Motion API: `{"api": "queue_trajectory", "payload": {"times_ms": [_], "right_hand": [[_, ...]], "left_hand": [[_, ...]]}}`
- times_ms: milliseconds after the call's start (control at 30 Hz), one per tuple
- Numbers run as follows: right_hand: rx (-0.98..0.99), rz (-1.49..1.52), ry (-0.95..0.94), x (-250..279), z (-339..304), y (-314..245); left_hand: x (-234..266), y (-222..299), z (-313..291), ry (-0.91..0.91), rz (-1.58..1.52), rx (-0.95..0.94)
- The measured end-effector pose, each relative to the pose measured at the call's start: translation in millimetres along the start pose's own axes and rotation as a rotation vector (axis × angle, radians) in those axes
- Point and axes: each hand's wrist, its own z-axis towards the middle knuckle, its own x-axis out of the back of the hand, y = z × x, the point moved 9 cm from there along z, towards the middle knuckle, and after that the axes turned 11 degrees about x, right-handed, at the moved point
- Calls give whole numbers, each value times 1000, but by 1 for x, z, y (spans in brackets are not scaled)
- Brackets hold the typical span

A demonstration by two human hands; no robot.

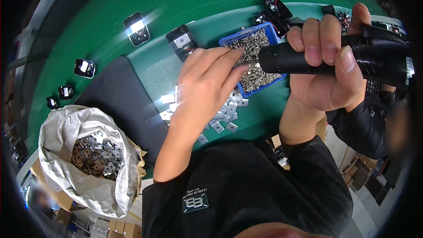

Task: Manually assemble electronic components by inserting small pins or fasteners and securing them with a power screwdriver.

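Note:
My right hand is wrapped around a black electric screwdriver, held level with its tip pointing left. The fingers of my left hand close around the end of the thin bit; what they pinch there is hidden. Below both hands sits a blue tray full of small silver screws. Under and beside my left hand, square metal plates with holes are strewn on the table. A black housing with a metal plate in it lies just beyond my left hand.
A white woven sack holding many metal plates stands at the left, beside a dark mat. Several black housings, one of them here, lie along the green belt. Another person's dark sleeve shows at the right.

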Motion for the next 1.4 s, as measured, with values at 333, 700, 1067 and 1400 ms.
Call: {"api": "queue_trajectory", "payload": {"times_ms": [333, 700, 1067, 1400], "right_hand": [[20, 132, -63, -1, -1, -13], [-27, 259, -68, -5, -3, -11], [-30, 300, -95, -18, 1, 2], [-87, 439, -220, -31, 7, 15]], "left_hand": [[4, 10, -7, 117, 6, -105], [10, 10, -12, 172, -8, -116], [19, -9, -9, 184, -95, -86], [27, -21, -13, 222, -157, -133]]}}
